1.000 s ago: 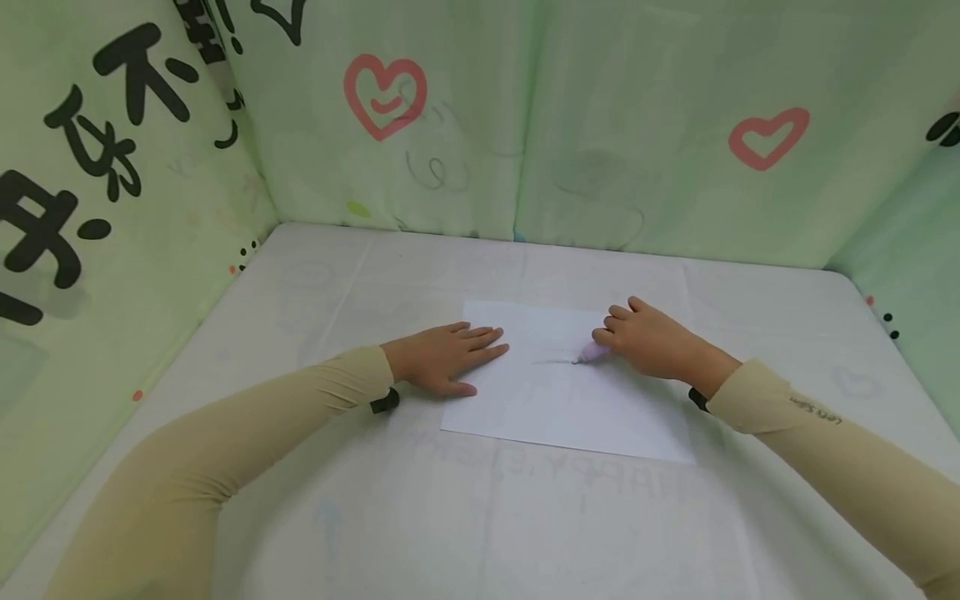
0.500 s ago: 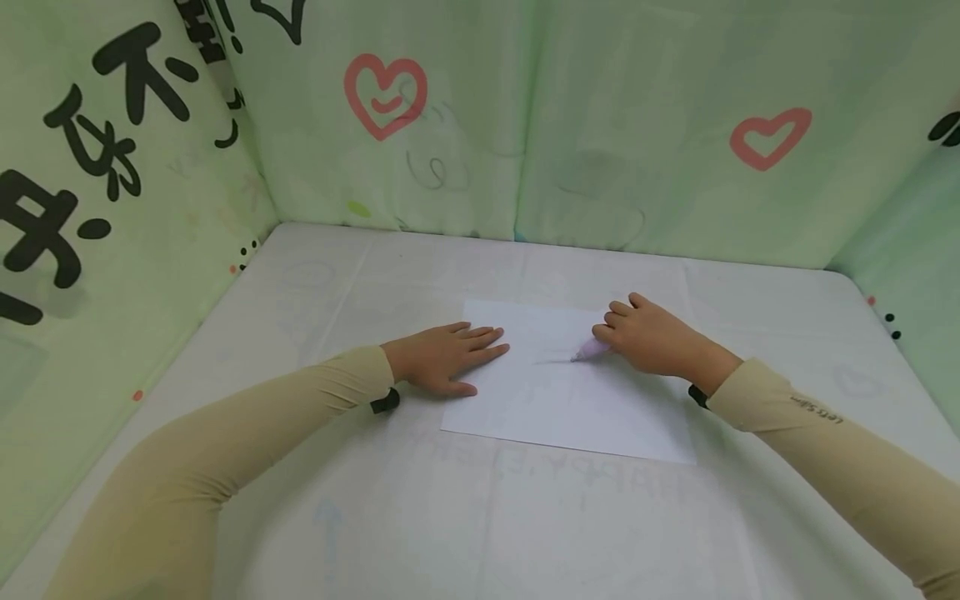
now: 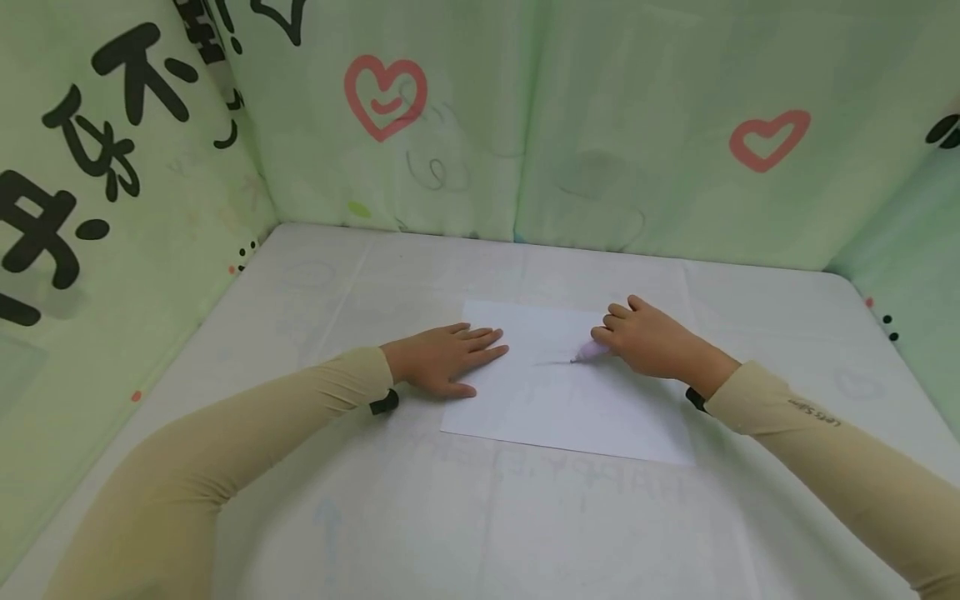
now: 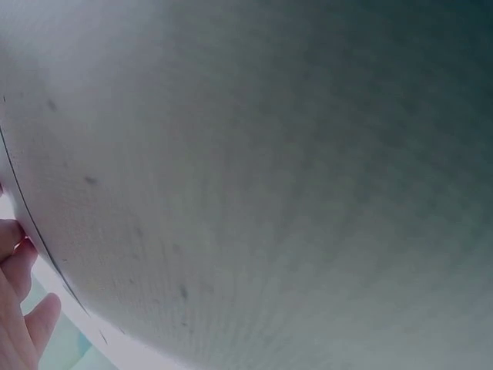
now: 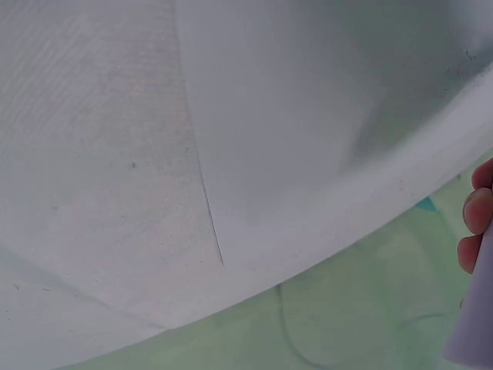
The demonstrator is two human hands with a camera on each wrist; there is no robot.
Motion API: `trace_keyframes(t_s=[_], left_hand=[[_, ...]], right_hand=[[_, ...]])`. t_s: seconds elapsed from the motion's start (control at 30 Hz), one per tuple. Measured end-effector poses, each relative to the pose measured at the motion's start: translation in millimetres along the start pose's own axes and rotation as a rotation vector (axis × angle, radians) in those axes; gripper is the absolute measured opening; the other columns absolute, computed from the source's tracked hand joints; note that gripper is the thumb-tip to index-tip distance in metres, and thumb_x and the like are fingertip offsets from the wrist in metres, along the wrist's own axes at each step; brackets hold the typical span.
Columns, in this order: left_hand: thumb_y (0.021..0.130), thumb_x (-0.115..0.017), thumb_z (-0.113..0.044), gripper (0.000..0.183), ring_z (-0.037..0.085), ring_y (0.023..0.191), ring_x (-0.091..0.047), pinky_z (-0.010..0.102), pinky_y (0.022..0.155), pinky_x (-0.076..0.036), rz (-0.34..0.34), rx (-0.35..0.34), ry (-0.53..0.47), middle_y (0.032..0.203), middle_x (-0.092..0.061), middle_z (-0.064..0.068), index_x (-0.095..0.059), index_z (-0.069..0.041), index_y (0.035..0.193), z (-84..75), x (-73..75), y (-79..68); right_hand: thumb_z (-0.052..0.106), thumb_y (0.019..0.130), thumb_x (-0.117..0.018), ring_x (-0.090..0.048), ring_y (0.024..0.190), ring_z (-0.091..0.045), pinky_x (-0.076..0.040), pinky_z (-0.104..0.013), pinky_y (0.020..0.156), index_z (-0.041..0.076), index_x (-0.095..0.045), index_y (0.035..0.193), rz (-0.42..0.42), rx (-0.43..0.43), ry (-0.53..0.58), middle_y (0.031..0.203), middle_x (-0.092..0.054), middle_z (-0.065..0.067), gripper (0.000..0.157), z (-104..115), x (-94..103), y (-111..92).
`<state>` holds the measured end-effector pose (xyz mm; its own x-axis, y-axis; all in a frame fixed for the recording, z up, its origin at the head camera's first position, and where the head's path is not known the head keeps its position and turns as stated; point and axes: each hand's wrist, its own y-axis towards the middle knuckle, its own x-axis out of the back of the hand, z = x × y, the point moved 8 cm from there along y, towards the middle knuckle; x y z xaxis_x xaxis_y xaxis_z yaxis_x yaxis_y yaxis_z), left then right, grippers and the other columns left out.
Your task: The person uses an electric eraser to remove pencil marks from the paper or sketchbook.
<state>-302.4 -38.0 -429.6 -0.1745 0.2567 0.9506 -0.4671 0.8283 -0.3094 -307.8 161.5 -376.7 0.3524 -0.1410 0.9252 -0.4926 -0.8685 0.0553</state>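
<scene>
A white sheet of paper [image 3: 570,421] lies on the white-covered table. My left hand [image 3: 442,360] rests flat over its left edge, fingers spread and palm down. In my right hand [image 3: 648,340] I grip a thick lilac pen [image 3: 591,351], its metal tip at the sheet's middle and pointing left. A short, thin dark line [image 3: 551,363] runs on the paper just left of that tip. The right wrist view shows the pen's wide lilac barrel [image 5: 471,327] beside my curled fingers [image 5: 479,212]; the left wrist view catches only some left-hand fingers [image 4: 19,270].
The white tablecloth [image 3: 390,517] carries faint printed lettering and creases. Green curtains [image 3: 615,125] with red hearts and black characters stand along the back and both sides of the table. A dark band [image 3: 696,400] sits at my right wrist, another [image 3: 385,402] at my left.
The pen tip has shifted very slightly left along the dark line, with a small rise and dip of my right hand. My left hand stays in place.
</scene>
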Motion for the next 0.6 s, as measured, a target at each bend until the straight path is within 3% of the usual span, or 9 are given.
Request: trace_keyframes(t_s=[0.6], left_hand=[[0.096,-0.037,-0.051,0.073,0.02,0.148,-0.009,0.042,0.12,-0.01,-0.006,0.002,-0.012,0.16,-0.006,0.007,-0.007,-0.016,0.153,-0.4,-1.1,0.2]], right_hand=[[0.014,0.079,-0.074,-0.047,0.073,-0.02,-0.032,-0.032,0.065,0.009,-0.055,0.086,0.018,-0.012,0.004,0.076,-0.06,-0.005,0.021,3.4,-1.5,-0.8]])
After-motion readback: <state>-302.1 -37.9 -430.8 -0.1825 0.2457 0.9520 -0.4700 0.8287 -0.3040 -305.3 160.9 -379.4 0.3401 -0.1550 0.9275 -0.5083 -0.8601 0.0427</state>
